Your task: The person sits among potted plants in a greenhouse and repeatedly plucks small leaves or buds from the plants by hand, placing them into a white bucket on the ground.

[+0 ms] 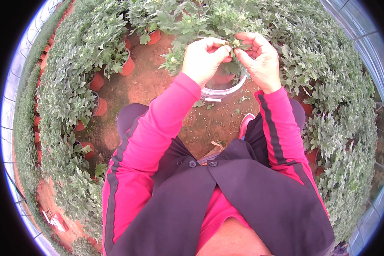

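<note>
At the top middle, my left hand [204,57] pinches a leafy shoot between thumb and fingers. The shoot ends in a pale green bud cluster [236,43] and has lobed leaves like a chrysanthemum's. My right hand [260,59] is on the other side of the cluster, its thumb and fingertips curled around the same shoot tip. Below the hands is a plastic bucket with a white rim [225,92] and a handle grip [212,100]. Foliage and my hands hide its far side. Another budded shoot [173,60] leans out left of my left hand.
Dense potted plants [96,41] curve around on the left, in red-brown pots [127,65]. More plants [339,134] crowd the right side. Leaf scraps lie on the bare soil [195,124] between my knees. Plastic greenhouse sheeting [368,41] bounds the right.
</note>
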